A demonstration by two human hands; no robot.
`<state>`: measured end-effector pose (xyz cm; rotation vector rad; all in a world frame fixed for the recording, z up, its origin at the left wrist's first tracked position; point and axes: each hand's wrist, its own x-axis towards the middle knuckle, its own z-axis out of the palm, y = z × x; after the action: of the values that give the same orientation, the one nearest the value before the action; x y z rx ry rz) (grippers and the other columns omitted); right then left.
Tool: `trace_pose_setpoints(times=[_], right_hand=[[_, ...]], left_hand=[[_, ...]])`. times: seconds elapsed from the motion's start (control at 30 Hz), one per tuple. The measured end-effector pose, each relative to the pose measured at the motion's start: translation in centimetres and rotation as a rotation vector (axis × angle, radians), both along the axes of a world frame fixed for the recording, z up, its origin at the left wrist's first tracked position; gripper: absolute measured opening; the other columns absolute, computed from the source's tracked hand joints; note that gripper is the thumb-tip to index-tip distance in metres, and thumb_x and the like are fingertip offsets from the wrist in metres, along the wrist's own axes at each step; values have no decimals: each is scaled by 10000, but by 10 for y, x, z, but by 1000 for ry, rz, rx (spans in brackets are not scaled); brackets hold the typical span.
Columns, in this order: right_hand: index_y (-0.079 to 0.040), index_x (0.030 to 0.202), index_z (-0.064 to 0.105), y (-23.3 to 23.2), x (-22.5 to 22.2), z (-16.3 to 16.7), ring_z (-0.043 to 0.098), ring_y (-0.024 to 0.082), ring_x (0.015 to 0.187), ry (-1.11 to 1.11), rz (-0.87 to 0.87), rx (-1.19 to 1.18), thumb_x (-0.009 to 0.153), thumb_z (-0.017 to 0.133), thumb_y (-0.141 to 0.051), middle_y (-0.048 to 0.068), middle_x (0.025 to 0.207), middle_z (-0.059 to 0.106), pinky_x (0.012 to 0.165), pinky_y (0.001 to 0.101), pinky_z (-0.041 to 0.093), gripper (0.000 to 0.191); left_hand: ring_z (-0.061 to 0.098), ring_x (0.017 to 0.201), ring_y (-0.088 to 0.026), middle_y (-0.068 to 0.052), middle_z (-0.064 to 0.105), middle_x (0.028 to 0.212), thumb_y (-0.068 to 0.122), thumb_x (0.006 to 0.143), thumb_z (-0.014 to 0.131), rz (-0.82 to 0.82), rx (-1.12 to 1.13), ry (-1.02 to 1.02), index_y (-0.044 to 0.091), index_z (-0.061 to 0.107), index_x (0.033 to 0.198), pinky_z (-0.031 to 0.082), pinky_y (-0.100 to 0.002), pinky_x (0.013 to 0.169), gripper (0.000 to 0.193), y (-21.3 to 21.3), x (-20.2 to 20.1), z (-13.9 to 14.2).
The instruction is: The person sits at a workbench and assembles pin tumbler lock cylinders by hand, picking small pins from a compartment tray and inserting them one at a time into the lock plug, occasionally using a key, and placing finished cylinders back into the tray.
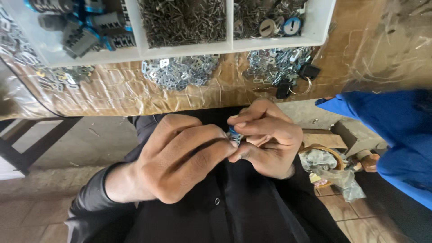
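Blue-capped small metal part [234, 134] sits pinched between clenched fingers of left hand [180, 157] and right hand [265, 137].

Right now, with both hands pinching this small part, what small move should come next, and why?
Probably press the small blue-and-metal part together before reaching away: the left hand and right hand both pinch it over the lap, clear of the table.

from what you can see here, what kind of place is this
Probably a small assembly workshop: a white divided tray of screws and grey parts, piles of metal clips on the bench, both hands pinching a small part.
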<state>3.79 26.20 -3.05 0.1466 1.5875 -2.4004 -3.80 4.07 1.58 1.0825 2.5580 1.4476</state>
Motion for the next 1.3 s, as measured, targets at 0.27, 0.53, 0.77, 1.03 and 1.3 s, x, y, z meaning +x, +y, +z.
trace_pose_setpoints(times=[0.27,0.53,0.77,1.03,1.3], right_hand=[[13,1157,735,-7,-17,-9,725,211,845,216,237,-37,832,841,-82,160,1138,699,705,273,592,355],[9,1157,735,6,19,1,728,203,833,-32,-333,-144,871,894,-58,162,1116,660,614,293,669,334],[-1,1214,712,15,16,0,739,227,892,-52,-232,-136,868,868,15,171,1176,626,708,333,694,380],[26,1278,668,0,-3,3,737,220,952,-6,-65,-112,925,787,57,200,1247,605,806,301,678,373],[37,1277,689,-19,-16,2,720,194,1002,-15,-3,-106,922,802,26,202,1276,604,827,257,673,373]], left_hand=[[609,796,-126,-21,585,973,76,722,910,-2,177,-1072,128,750,1064,501,-261,626,381,-22,4,-4],[579,797,-191,-44,614,981,271,933,783,149,-452,170,127,801,1168,487,-322,631,276,17,-7,-17],[694,894,-243,-81,672,1036,32,841,818,76,-108,-3,46,736,997,604,-355,731,177,12,-23,-9],[663,831,-279,-113,665,997,-47,843,815,23,30,-183,-29,733,1028,567,-373,708,202,-3,2,8],[662,855,-245,-79,672,964,2,793,868,174,120,-233,1,712,939,563,-348,714,213,0,-24,21]])
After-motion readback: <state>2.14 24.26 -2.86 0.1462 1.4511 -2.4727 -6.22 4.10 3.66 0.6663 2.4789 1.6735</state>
